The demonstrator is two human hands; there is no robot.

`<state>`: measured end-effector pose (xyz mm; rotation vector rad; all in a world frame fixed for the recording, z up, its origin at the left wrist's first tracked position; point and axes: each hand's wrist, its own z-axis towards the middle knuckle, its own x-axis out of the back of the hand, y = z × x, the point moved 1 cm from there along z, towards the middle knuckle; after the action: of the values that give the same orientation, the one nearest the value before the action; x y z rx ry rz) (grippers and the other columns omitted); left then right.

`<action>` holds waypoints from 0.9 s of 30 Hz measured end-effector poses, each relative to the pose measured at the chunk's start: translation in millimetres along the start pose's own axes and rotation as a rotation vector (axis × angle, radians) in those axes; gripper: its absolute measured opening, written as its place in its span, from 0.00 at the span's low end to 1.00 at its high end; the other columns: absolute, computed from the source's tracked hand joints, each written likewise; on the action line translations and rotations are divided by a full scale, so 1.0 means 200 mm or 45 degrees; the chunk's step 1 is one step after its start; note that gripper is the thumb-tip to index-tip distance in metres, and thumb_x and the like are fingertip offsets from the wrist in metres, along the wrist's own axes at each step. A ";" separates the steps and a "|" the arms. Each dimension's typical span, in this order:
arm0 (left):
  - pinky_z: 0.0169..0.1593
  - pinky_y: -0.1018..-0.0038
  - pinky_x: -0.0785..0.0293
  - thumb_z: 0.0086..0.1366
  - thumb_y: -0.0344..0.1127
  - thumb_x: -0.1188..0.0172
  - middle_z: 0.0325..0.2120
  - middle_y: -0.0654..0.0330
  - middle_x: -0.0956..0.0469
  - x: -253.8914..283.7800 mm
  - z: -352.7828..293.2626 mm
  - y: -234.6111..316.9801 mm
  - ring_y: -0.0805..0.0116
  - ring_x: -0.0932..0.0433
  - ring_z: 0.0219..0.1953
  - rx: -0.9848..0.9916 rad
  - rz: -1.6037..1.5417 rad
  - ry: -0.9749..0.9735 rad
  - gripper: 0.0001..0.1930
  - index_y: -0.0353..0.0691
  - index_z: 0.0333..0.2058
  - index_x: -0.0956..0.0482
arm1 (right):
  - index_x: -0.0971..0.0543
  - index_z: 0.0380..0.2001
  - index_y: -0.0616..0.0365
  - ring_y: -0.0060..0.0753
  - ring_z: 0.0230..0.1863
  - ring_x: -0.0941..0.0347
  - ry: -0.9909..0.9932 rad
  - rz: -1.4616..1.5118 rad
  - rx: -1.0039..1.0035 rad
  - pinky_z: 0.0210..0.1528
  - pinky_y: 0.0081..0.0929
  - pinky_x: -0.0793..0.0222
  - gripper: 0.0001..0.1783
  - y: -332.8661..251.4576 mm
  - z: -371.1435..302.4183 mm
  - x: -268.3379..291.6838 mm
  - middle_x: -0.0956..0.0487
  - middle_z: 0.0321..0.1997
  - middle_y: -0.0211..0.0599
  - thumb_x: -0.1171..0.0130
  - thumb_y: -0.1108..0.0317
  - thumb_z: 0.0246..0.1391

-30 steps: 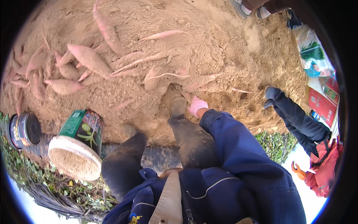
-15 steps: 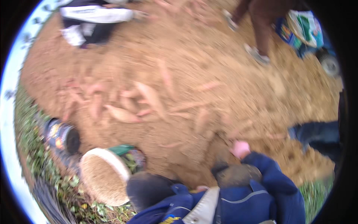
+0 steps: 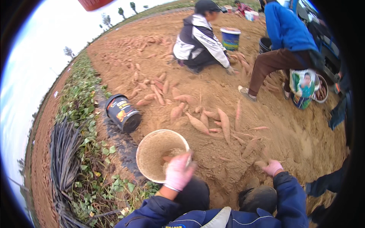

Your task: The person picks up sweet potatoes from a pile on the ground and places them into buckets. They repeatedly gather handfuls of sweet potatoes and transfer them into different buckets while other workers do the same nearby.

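My left hand (image 3: 179,173), in a pink glove, is over the near right rim of a white-rimmed bucket (image 3: 146,137). Motion smears its fingers, so their grip is unclear. Beside them, an orange-red piece (image 3: 167,158), perhaps a sweet potato, shows inside the soil-coated bucket. To the right, my right hand (image 3: 273,167), also pink-gloved, is low over loose soil beyond my right knee. Its soil-coloured fingers reach leftward and look apart; no held thing can be made out. Sweet potatoes (image 3: 224,124) lie scattered on the soil ahead, with a long one (image 3: 249,147) near my right hand.
A black bucket (image 3: 123,113) lies tipped on dark sheeting beside green vines (image 3: 85,152). Black tubing (image 3: 64,155) is bundled at left. Ahead, one person (image 3: 201,40) crouches by a blue bucket (image 3: 230,39); another in blue (image 3: 291,30) bends at right, near a bag (image 3: 303,85).
The view has swung up and left, bringing the field and sky in. My left hand now appears over the bucket. My right hand is now farther from my knee, over the soil.
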<state>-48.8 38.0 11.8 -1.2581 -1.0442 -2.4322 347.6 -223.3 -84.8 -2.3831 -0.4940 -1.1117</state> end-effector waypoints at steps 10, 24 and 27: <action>0.45 0.54 0.21 0.63 0.54 0.37 0.37 0.53 0.15 -0.14 -0.58 -0.47 0.51 0.15 0.42 0.279 0.561 -0.523 0.18 0.49 0.45 0.19 | 0.30 0.69 0.57 0.53 0.67 0.28 -0.009 0.148 1.258 0.70 0.38 0.33 0.35 -1.43 -0.48 0.25 0.26 0.68 0.56 0.38 0.55 0.61; 0.44 0.51 0.21 0.65 0.54 0.39 0.33 0.50 0.14 -0.17 -0.52 -0.60 0.47 0.14 0.40 0.381 0.514 -0.731 0.17 0.48 0.40 0.22 | 0.17 0.56 0.51 0.50 0.61 0.22 0.030 0.253 0.279 0.65 0.39 0.29 0.27 0.20 0.19 -0.24 0.17 0.57 0.51 0.39 0.51 0.57; 0.44 0.50 0.21 0.65 0.55 0.39 0.33 0.47 0.15 -0.16 -0.50 -0.59 0.44 0.15 0.40 0.403 0.482 -0.804 0.17 0.49 0.42 0.22 | 0.21 0.61 0.49 0.53 0.63 0.25 0.013 0.131 0.269 0.67 0.41 0.30 0.32 0.53 0.19 -0.59 0.20 0.61 0.52 0.37 0.49 0.54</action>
<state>-148.9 53.4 -109.5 -1.9385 -1.1346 -1.5458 352.1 -305.6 -225.3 -2.1931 -0.4563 -0.9755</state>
